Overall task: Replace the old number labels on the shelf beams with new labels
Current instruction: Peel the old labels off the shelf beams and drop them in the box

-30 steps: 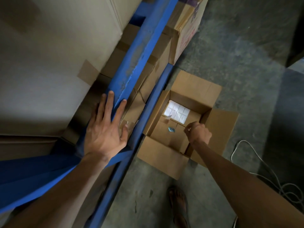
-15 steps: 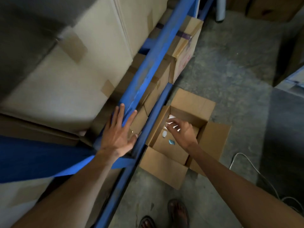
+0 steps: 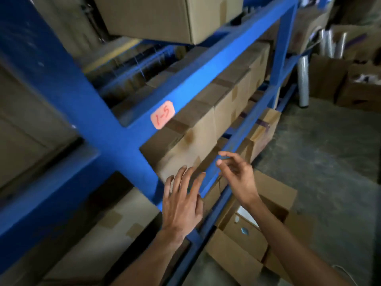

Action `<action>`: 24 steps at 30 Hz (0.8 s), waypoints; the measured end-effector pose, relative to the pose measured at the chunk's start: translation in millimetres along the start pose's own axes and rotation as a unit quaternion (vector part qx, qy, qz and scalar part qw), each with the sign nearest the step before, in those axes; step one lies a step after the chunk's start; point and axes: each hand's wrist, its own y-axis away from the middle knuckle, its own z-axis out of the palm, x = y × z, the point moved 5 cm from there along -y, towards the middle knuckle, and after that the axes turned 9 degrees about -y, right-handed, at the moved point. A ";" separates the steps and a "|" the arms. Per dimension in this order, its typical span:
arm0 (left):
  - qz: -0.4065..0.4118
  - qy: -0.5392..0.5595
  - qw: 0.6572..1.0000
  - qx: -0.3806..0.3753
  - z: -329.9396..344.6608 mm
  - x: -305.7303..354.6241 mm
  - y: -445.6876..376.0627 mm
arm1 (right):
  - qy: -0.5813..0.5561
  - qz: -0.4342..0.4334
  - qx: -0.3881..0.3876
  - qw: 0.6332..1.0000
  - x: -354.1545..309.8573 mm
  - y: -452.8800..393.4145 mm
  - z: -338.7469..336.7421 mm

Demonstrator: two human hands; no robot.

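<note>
A pink label (image 3: 162, 114) marked "1-5" in red sticks on the blue upper shelf beam (image 3: 206, 79), just right of the blue upright post (image 3: 86, 104). My left hand (image 3: 182, 199) is spread flat with straight fingers over the lower blue beam (image 3: 245, 129), well below the label. My right hand (image 3: 237, 174) hovers beside it, fingers loosely bent, thumb and forefinger apart, nothing visible between them. An open cardboard box (image 3: 253, 240) on the floor below holds white labels (image 3: 246, 214) and a small blue item (image 3: 244, 230).
Taped cardboard cartons (image 3: 206, 131) fill the shelves behind the beams. A second blue post (image 3: 282, 50) stands further right. Rolls of clear wrap (image 3: 304, 81) and more boxes (image 3: 350, 85) sit at the far right on the grey concrete floor (image 3: 329, 151).
The view has swung up from the floor box to the shelf front, revealing the pink label. My right hand left the box and rose beside my left hand, which lifted along the lower beam.
</note>
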 end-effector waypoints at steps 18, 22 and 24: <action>-0.059 -0.295 0.945 0.127 -118.3 -76.7 -44.1 | 0.047 -0.173 0.051 0.982 -136.6 -38.8 114.5; -0.019 -0.351 0.925 0.142 -109.7 -79.2 -43.9 | 0.058 -0.189 0.071 0.978 -138.4 -42.3 110.1; -0.006 -0.363 0.920 0.144 -106.9 -80.9 -42.6 | 0.066 -0.190 0.062 0.978 -139.2 -45.1 108.2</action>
